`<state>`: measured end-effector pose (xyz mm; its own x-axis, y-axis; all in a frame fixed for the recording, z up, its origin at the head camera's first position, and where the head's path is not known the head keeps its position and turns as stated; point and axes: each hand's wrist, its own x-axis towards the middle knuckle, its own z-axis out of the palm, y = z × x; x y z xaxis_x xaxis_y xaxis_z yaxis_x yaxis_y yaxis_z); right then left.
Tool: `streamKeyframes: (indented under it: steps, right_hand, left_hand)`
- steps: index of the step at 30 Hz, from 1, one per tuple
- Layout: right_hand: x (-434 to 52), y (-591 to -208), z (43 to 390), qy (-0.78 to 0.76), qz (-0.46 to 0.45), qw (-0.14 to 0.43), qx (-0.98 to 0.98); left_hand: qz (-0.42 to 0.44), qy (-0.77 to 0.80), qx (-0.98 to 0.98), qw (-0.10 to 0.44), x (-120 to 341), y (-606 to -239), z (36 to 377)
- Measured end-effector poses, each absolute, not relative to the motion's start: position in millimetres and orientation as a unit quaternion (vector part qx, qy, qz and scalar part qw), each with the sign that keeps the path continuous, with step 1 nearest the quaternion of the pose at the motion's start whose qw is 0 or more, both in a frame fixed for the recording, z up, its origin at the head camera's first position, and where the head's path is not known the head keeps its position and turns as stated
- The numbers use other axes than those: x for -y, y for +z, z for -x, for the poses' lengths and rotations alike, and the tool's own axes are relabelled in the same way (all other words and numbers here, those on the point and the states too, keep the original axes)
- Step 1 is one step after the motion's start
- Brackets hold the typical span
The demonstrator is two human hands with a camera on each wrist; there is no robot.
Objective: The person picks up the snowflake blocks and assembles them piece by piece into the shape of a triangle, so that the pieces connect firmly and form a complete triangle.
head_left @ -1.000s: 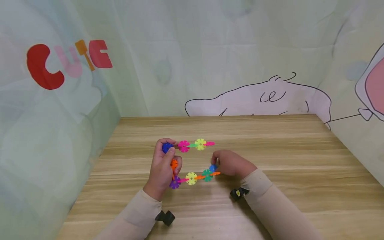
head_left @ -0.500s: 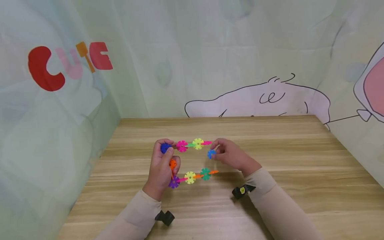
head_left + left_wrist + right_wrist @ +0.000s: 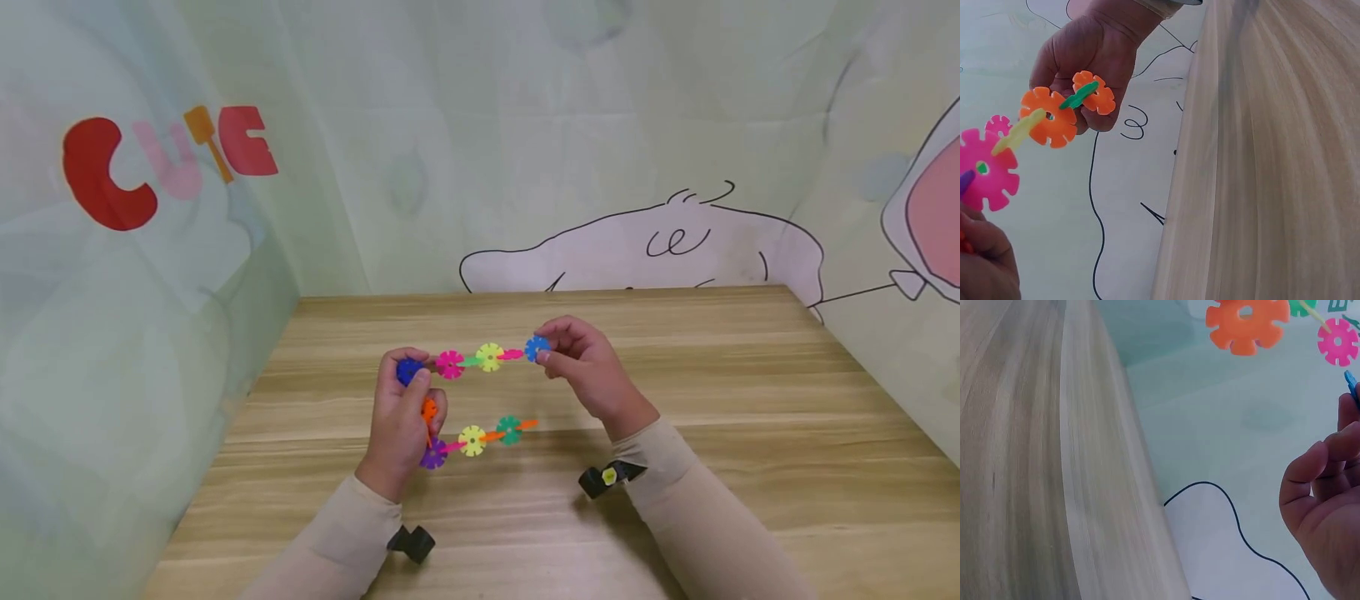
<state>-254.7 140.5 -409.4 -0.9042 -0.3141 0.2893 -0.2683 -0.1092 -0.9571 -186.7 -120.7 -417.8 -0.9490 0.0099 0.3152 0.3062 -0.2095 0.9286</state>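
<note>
Pinching a light-blue disc [image 3: 537, 347] between thumb and fingertips, the right hand [image 3: 588, 371] holds it against the free end of the upper row of the chain [image 3: 468, 360], above the table [image 3: 712, 400]. Whether the disc's slot is already seated on the last pink connector cannot be told from the head view.

Curled round the chain's left side, the left hand [image 3: 405, 421] grips the dark-blue disc [image 3: 408, 369] under its thumb and the orange disc [image 3: 429, 410] lower down, so the whole piece hangs raised, clear of the wood.

From that corner the chain runs in two rows. Upper row: dark blue, pink [image 3: 450, 364], yellow [image 3: 490, 357], then the light-blue disc at the right fingers. Lower row: purple [image 3: 433, 455], yellow [image 3: 472, 440], green [image 3: 509, 430], ending in an orange connector [image 3: 528, 424] that points right and touches nothing.

Judging by this, three sides of a loop are built, and the upper row is just gaining its end disc. The right side is open: the two row ends are well apart, with nothing bridging them.

Behind the table hangs a pale cloth [image 3: 525, 125] with cartoon drawings.
</note>
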Motion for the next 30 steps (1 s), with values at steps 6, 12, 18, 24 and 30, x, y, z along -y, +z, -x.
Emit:
streamKeyframes:
  steps: [6,12,18,24,30]
  right_hand:
    - [-137.8,-408.7,251.9,-0.712,0.240,0.002,-0.659]
    - [-135.3,-406.1,248.1,-0.714,0.254,-0.010,-0.652]
    - [-133.9,-405.7,246.1,-0.722,0.263,-0.019,-0.640]
    - [-133.7,-405.2,244.6,-0.724,0.269,-0.021,-0.635]
    - [-131.2,-406.7,244.5,-0.722,0.259,-0.019,-0.642]
  left_hand:
    - [0.139,-0.764,0.623,0.092,120.7,-419.4,186.6]
    - [0.146,-0.763,0.623,0.093,120.8,-420.1,186.3]
    - [0.148,-0.762,0.623,0.094,120.7,-420.8,185.8]
    - [0.151,-0.762,0.622,0.096,120.2,-419.1,184.8]
    - [0.158,-0.757,0.627,0.094,120.2,-418.2,184.4]
